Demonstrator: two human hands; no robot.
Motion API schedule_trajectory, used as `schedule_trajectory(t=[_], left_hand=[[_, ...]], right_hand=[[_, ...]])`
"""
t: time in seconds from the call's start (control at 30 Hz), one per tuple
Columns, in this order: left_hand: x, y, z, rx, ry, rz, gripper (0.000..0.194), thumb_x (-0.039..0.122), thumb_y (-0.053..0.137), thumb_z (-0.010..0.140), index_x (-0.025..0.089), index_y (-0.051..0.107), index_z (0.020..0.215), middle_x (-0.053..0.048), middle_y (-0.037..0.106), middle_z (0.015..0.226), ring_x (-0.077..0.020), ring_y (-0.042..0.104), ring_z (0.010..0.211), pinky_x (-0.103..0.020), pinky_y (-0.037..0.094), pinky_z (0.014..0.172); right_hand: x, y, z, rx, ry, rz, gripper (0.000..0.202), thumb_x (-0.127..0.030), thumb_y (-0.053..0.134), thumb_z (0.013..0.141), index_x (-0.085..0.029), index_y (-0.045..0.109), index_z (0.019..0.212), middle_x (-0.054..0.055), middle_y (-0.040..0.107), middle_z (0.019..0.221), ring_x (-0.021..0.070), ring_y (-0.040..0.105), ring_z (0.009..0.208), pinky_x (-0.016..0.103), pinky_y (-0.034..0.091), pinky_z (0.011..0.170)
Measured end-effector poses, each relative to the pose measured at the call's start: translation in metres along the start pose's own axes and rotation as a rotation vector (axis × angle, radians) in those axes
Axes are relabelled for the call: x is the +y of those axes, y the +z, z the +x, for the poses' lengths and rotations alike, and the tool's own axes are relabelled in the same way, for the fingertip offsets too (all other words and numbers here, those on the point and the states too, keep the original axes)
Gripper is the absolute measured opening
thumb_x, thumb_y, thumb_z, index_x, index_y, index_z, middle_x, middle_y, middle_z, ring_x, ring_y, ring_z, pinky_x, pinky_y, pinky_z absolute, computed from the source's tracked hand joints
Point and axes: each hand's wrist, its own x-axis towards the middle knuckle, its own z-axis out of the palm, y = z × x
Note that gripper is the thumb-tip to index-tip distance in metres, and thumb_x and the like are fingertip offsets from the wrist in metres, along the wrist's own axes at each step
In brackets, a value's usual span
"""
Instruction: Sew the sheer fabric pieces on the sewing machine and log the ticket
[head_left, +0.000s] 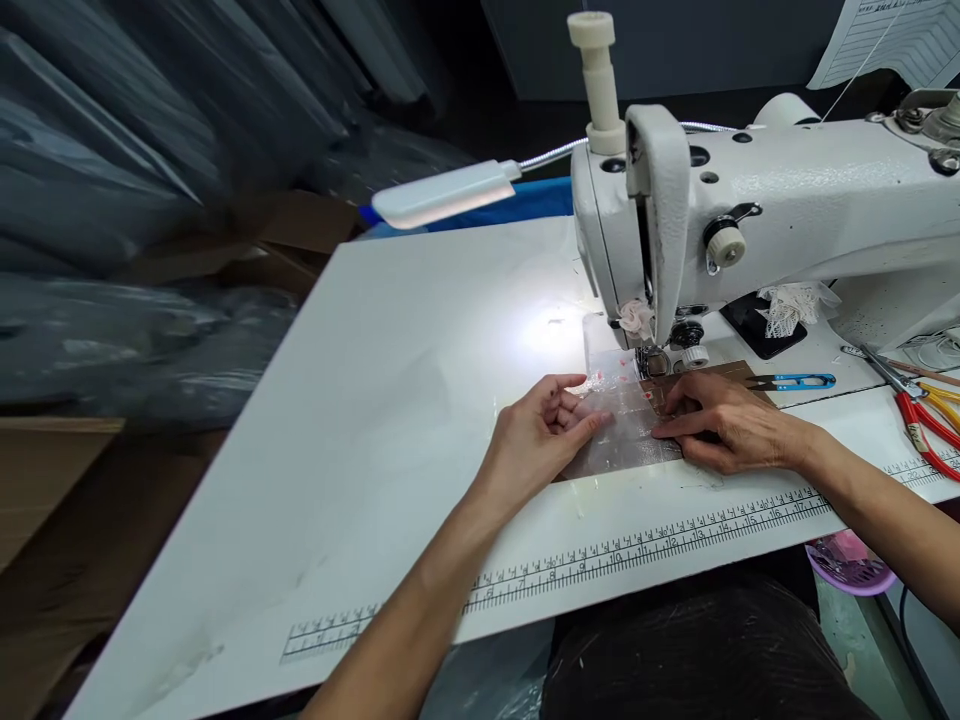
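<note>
A sheer, whitish piece of fabric [626, 410] with small red marks lies beneath the sewing machine's presser foot area [652, 362], over a brown plate. My left hand [544, 420] is at its left edge, fingers curled and thumb on the cloth, closed on it. On the other side my right hand [724, 420] rests palm down, with its fingers apart and fingertips on the fabric's right edge, close to the foot. The needle is too small to make out. The white sewing machine [795, 200] stands just beyond both hands.
Blue thread snips [802, 381] lie right of my right hand, with red-handled scissors [911, 410] farther right. A dark phone-like slab [750, 328] and lace [787, 310] sit under the machine arm. A lamp [442, 195] hangs over the white table [360, 420]. A printed ruler [615, 555] follows its front edge.
</note>
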Motion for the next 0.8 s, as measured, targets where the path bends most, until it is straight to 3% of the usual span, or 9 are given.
schedule_trajectory(t=[0.1, 0.13, 0.2, 0.27, 0.43, 0.63, 0.8], left_hand=[[0.001, 0.002, 0.002, 0.216, 0.39, 0.306, 0.025, 0.041, 0.064, 0.084, 0.018, 0.069, 0.093, -0.002, 0.066, 0.081, -0.0085, 0.051, 0.052, -0.023, 0.042, 0.046], [0.001, 0.003, 0.004, 0.236, 0.547, 0.415, 0.022, 0.038, 0.062, 0.087, 0.018, 0.07, 0.09, -0.003, 0.067, 0.084, -0.0095, 0.053, 0.054, -0.023, 0.042, 0.047], [0.003, 0.007, 0.01, 0.141, 0.809, 0.587, 0.019, 0.031, 0.056, 0.091, 0.019, 0.071, 0.088, -0.005, 0.07, 0.086, -0.0142, 0.06, 0.065, -0.026, 0.046, 0.053], [0.004, 0.01, 0.016, -0.019, 0.944, 0.681, 0.023, 0.026, 0.049, 0.095, 0.019, 0.071, 0.092, -0.007, 0.072, 0.091, -0.0189, 0.064, 0.078, -0.031, 0.051, 0.065], [0.004, 0.013, 0.026, -0.239, 0.935, 0.825, 0.036, 0.032, 0.039, 0.098, 0.014, 0.068, 0.109, -0.015, 0.069, 0.118, -0.0249, 0.064, 0.088, -0.041, 0.052, 0.076], [0.006, 0.009, 0.043, -0.289, 0.855, 0.987, 0.04, 0.03, 0.036, 0.099, 0.01, 0.064, 0.12, -0.017, 0.066, 0.124, -0.0283, 0.061, 0.095, -0.041, 0.044, 0.076], [0.004, 0.005, 0.052, -0.287, 0.825, 0.9, 0.044, 0.034, 0.036, 0.099, 0.008, 0.061, 0.124, -0.017, 0.068, 0.116, -0.0289, 0.058, 0.097, -0.04, 0.04, 0.08]], right_hand=[[0.0, 0.001, 0.0, 0.006, -0.003, 0.002, 0.033, -0.012, 0.052, 0.085, -0.019, 0.075, 0.107, 0.01, 0.06, 0.104, 0.0221, 0.056, 0.101, 0.038, 0.05, 0.09], [0.0, 0.001, 0.0, 0.01, -0.004, 0.005, 0.033, -0.012, 0.053, 0.085, -0.019, 0.075, 0.107, 0.01, 0.06, 0.104, 0.0222, 0.056, 0.101, 0.038, 0.05, 0.09], [-0.001, 0.001, -0.001, 0.024, 0.0, 0.007, 0.033, -0.012, 0.053, 0.085, -0.02, 0.075, 0.108, 0.009, 0.06, 0.103, 0.0223, 0.057, 0.101, 0.039, 0.05, 0.091], [-0.002, 0.001, -0.001, 0.041, 0.014, 0.001, 0.032, -0.013, 0.053, 0.085, -0.022, 0.075, 0.108, 0.009, 0.06, 0.103, 0.0223, 0.057, 0.101, 0.039, 0.05, 0.09], [-0.003, 0.003, -0.001, 0.078, 0.009, -0.015, 0.031, -0.013, 0.053, 0.085, -0.021, 0.075, 0.106, 0.009, 0.061, 0.103, 0.0227, 0.057, 0.099, 0.04, 0.052, 0.087], [-0.001, 0.014, 0.004, 0.142, 0.125, -0.094, 0.032, -0.015, 0.05, 0.091, -0.018, 0.07, 0.116, 0.013, 0.058, 0.109, 0.0231, 0.06, 0.095, 0.041, 0.056, 0.083], [-0.001, 0.021, 0.005, 0.173, 0.135, -0.179, 0.033, -0.017, 0.046, 0.096, -0.016, 0.065, 0.123, 0.014, 0.057, 0.111, 0.0245, 0.06, 0.099, 0.043, 0.057, 0.086]])
